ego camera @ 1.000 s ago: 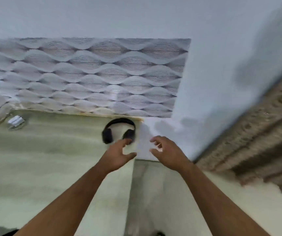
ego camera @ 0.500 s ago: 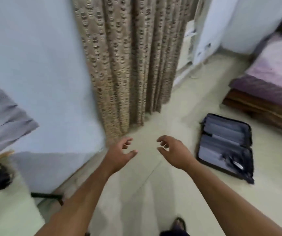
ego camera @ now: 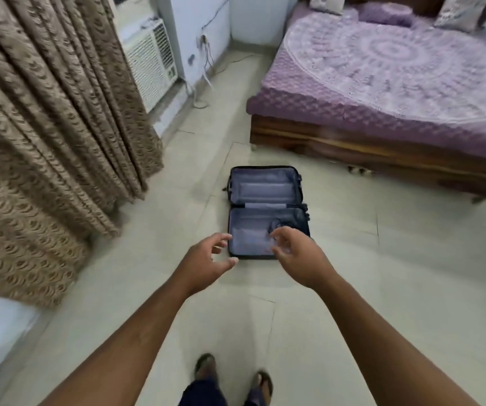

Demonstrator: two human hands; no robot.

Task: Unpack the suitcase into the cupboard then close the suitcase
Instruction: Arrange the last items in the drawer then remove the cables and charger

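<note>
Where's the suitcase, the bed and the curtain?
suitcase (ego camera: pixel 261 191): head view, on the lining of its far open half.
bed (ego camera: pixel 397 71): head view, on the purple bedspread.
curtain (ego camera: pixel 48 136): head view, on its brown patterned folds.

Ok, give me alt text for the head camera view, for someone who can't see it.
A dark suitcase with grey lining lies open flat on the pale tiled floor, while a standing person's bare left hand and right hand reach toward it, holding nothing. A brown patterned curtain hangs at left; a bed with a purple cover stands at right.

suitcase (ego camera: pixel 265 200) on floor (ego camera: pixel 382 288), between curtain (ego camera: pixel 45 127) and bed (ego camera: pixel 397 83).
</note>
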